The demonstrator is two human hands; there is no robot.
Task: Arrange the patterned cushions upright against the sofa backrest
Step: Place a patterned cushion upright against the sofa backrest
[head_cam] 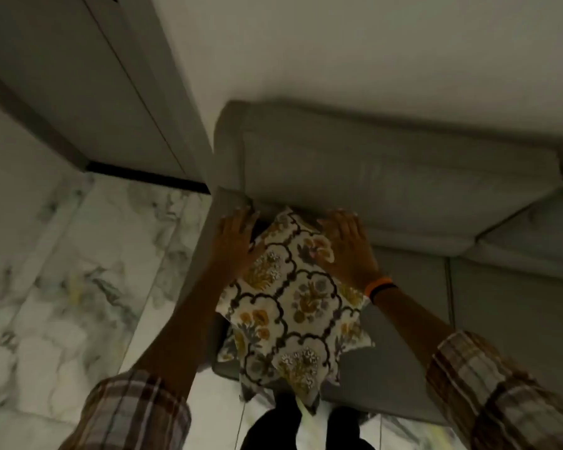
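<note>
A floral patterned cushion (293, 300) with dark scalloped outlines lies tilted on the grey sofa seat, its top corner near the backrest (387, 177). My left hand (236, 241) rests flat on the cushion's upper left edge, beside the sofa armrest (208, 228). Fingers spread, my right hand (345, 245) presses on its upper right part. A second patterned cushion (229, 349) peeks out underneath on the left, mostly hidden. Whether the fingers grip the fabric cannot be seen.
The sofa's seat (507, 303) stretches to the right. Marble-look floor tiles (62, 287) lie to the left of the armrest. A white wall (371, 43) rises behind the backrest, with a door or panel (78, 76) at left. My dark-trousered legs (273, 427) stand against the sofa front.
</note>
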